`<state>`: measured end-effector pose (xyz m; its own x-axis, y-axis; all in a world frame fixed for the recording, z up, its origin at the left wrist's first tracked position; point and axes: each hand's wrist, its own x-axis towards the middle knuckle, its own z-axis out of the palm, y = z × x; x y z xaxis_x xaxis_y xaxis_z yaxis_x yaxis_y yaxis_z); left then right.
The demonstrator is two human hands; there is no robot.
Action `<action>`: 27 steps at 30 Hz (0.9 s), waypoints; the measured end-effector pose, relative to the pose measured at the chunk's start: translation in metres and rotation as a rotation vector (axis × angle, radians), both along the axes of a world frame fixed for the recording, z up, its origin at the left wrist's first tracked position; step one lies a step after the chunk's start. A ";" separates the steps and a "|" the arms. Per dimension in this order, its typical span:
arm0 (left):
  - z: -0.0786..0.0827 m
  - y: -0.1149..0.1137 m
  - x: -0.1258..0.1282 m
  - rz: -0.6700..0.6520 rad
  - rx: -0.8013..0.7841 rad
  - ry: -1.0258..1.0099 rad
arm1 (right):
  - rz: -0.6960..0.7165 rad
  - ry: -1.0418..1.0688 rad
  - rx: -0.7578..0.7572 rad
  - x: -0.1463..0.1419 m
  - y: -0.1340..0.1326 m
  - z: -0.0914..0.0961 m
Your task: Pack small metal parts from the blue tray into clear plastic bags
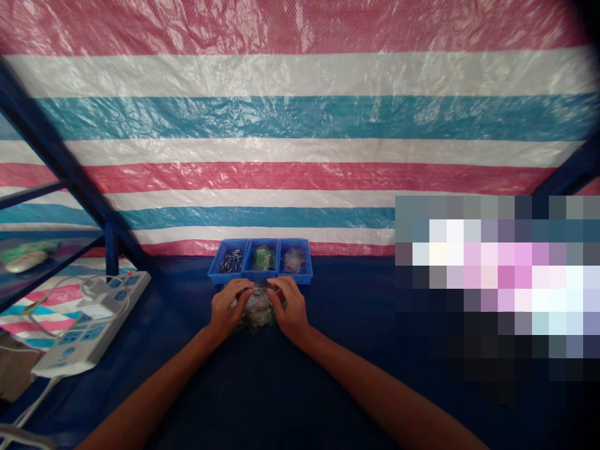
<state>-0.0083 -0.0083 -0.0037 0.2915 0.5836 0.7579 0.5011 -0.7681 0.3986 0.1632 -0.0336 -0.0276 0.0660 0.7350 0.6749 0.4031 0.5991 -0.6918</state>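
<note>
Between my hands is a small heap of clear and greenish plastic bags (257,311) on the dark blue table. My left hand (229,307) curls around the heap's left side, thumb and fingers bent inward onto the plastic. From the right, my right hand (291,310) grips it in the same way. The hands are apart, and something shiny shows between the fingertips, too small to make out. Just behind them stands a blue three-part tray (260,275). Its left compartment holds dark, thin metal pieces (231,260), the middle one green packets (263,257), the right one clear packets (294,261).
A white power strip (96,331) with plugs and cables lies at the left edge of the table (262,394). Blue metal frame bars (70,162) rise at the left. A striped plastic sheet (300,119) hangs behind. The right side is blurred into blocks.
</note>
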 end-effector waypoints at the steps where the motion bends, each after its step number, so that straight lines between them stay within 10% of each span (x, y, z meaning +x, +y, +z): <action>1: 0.000 0.000 0.000 0.008 -0.004 0.003 | -0.011 0.015 0.015 0.000 0.000 0.000; 27: -0.004 0.001 -0.001 0.127 0.044 0.025 | 0.049 -0.003 0.033 -0.002 0.000 -0.001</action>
